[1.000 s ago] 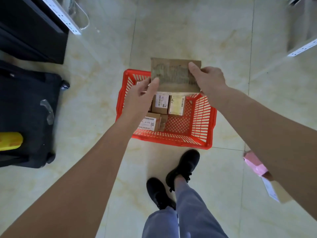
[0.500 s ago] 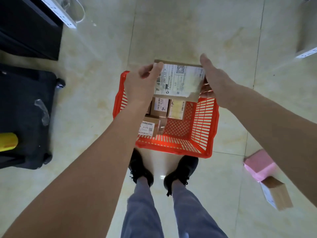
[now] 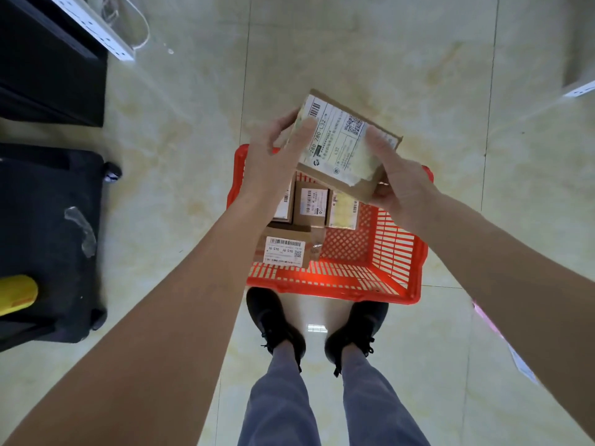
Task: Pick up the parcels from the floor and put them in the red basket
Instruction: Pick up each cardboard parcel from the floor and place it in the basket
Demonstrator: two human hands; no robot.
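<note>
Nearest the camera, two black shoes (image 3: pixel 315 329) stand on the floor (image 3: pixel 180 156) just behind the red basket (image 3: pixel 399 252), which holds several parcels (image 3: pixel 285 251). Above its far rim, the left hand (image 3: pixel 273 156) and right hand (image 3: pixel 397 185) both grip a tilted labelled parcel (image 3: pixel 341 146).

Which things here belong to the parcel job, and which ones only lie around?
Belong to the job:
held parcel
red basket
parcels already in the basket
left hand
right hand

Just lying about:
black suitcase
white power strip
yellow object
</note>
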